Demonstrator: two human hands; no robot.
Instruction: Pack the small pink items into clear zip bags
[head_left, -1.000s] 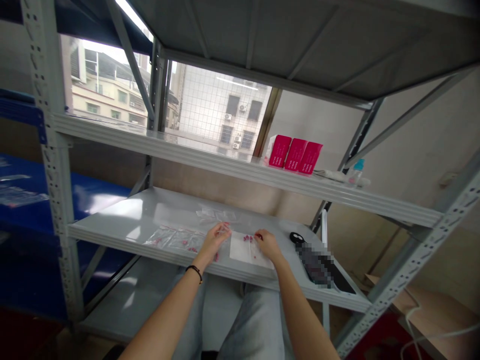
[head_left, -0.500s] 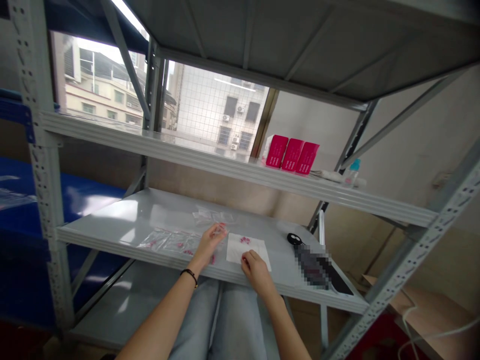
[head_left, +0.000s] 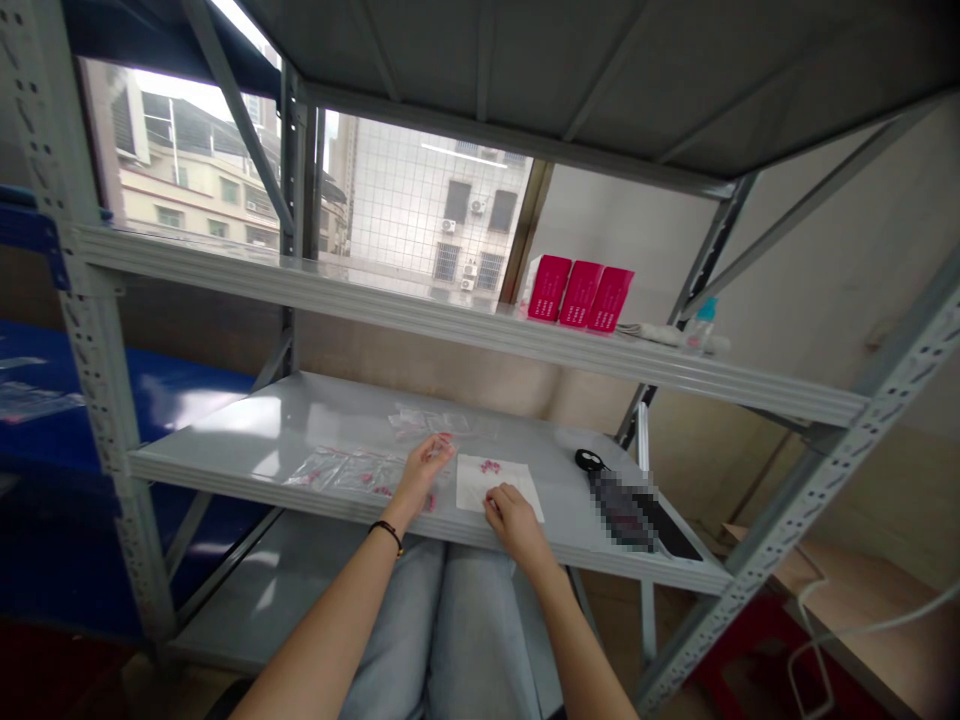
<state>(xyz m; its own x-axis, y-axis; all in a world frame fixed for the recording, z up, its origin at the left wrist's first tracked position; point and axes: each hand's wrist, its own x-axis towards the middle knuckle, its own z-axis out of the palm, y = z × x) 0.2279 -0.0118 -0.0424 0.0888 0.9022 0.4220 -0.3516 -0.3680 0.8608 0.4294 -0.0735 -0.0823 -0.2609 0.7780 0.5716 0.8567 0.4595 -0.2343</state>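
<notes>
Head view: gray shelf (head_left: 240, 435), clear bags (head_left: 337, 468) at left, white sheet (head_left: 471, 488) further right. Left hand (head_left: 424, 468) beside sheet, half-curled, seemingly pinching clear plastic (head_left: 447, 439). Right hand (head_left: 515, 515) over near part, fingers bunched, contents hidden. Pink pieces (head_left: 491, 466) toward far edge. Likely mid-sorting, probably needing fine pinch next.

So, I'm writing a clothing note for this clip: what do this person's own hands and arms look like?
The left hand and the right hand are bare, with no gloves, and no sleeves show. A thin, dark bracelet circles the left wrist; nothing is seen worn on the right wrist.
</notes>
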